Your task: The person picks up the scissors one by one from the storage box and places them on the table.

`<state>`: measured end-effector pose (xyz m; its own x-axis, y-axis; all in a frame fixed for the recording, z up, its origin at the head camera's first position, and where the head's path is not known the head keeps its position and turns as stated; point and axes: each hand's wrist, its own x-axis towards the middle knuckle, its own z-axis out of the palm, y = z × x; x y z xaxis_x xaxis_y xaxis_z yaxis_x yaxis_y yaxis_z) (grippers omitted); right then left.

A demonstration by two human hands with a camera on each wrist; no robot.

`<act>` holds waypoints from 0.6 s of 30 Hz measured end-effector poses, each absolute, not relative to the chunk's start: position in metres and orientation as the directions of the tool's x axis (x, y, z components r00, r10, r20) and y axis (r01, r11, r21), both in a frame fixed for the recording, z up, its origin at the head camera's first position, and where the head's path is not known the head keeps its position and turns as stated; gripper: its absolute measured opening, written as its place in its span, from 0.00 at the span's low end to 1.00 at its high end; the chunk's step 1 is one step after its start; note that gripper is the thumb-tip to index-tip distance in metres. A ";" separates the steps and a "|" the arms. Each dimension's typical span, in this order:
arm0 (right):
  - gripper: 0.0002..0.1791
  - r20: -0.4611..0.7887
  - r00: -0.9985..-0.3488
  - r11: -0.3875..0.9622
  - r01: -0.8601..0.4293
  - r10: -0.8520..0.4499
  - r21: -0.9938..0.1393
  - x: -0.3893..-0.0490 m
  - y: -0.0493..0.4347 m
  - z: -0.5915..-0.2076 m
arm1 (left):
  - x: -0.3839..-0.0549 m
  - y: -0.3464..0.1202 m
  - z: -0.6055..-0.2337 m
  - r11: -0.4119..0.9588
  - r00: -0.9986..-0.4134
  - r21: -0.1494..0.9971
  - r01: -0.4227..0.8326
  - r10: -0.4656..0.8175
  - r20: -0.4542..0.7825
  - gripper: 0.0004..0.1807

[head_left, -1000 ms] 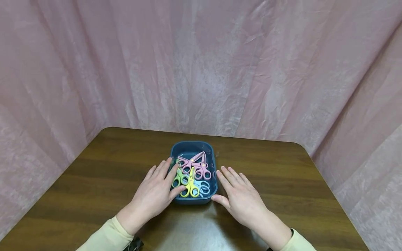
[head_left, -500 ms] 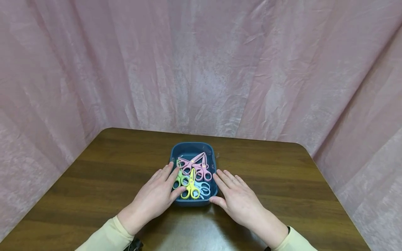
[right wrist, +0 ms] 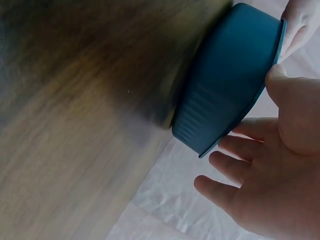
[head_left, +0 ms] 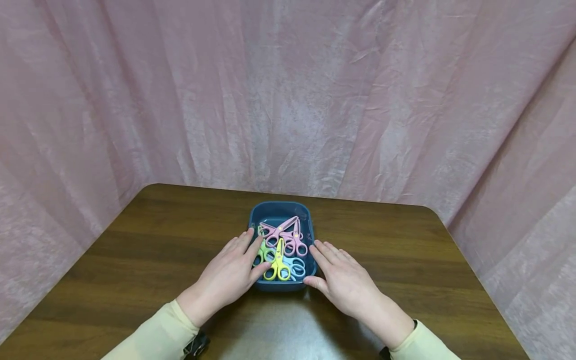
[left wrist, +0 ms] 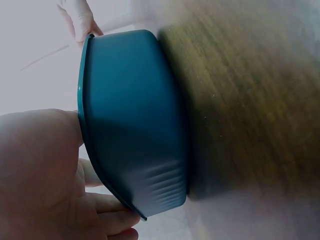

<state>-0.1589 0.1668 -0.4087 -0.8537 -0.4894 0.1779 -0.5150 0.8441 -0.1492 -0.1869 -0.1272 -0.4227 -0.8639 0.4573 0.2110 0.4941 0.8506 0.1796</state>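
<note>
A dark blue rectangular tub [head_left: 281, 287] stands on the table with several small scissors inside. Yellow scissors [head_left: 280, 255] lie on top, over light blue scissors [head_left: 294, 260]. Green scissors [head_left: 265, 248] are partly hidden by my left fingers, and pink scissors [head_left: 295, 236] lie farther back. My left hand [head_left: 227, 275] rests on the tub's left rim, fingers straight and reaching slightly over it, thumb near the front corner. At the right side, my right hand [head_left: 346, 282] touches the rim with thumb and fingertips, fingers extended. Both wrist views show the tub's outer wall [left wrist: 135, 100].
The brown wooden table [head_left: 405, 250] extends on both sides of the tub, its far edge close behind. A pink curtain [head_left: 306, 100] hangs behind and around the table. Dark bands [head_left: 196, 345] show at the sleeve cuffs.
My right hand has come in against the tub's right side. The tub has shifted slightly right and away from me, with my left hand following it. The scissors stay in place inside.
</note>
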 end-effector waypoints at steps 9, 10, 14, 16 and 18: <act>0.40 0.188 -0.861 0.857 -0.499 -0.473 -0.129 -0.162 0.167 -0.409 | -0.196 -0.125 -0.422 0.839 -0.850 0.164 0.518 0.484 0.208 0.42; 0.40 0.188 -0.862 0.858 -0.497 -0.471 -0.128 -0.162 0.167 -0.409 | -0.197 -0.125 -0.422 0.837 -0.848 0.167 0.521 0.486 0.210 0.42; 0.40 0.193 -0.867 0.864 -0.486 -0.458 -0.131 -0.163 0.166 -0.410 | -0.200 -0.125 -0.424 0.828 -0.838 0.168 0.535 0.494 0.233 0.40; 0.39 0.197 -0.870 0.867 -0.481 -0.452 -0.134 -0.164 0.165 -0.409 | -0.202 -0.125 -0.425 0.822 -0.828 0.160 0.546 0.500 0.255 0.39; 0.39 0.199 -0.873 0.869 -0.475 -0.446 -0.137 -0.165 0.165 -0.409 | -0.203 -0.124 -0.425 0.823 -0.823 0.151 0.547 0.498 0.273 0.39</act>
<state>-0.1647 0.1649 -0.4094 -0.8727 -0.4459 0.1990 -0.4752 0.8692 -0.1366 -0.2027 -0.1242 -0.4254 -0.8235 0.4976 0.2725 0.5474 0.8231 0.1511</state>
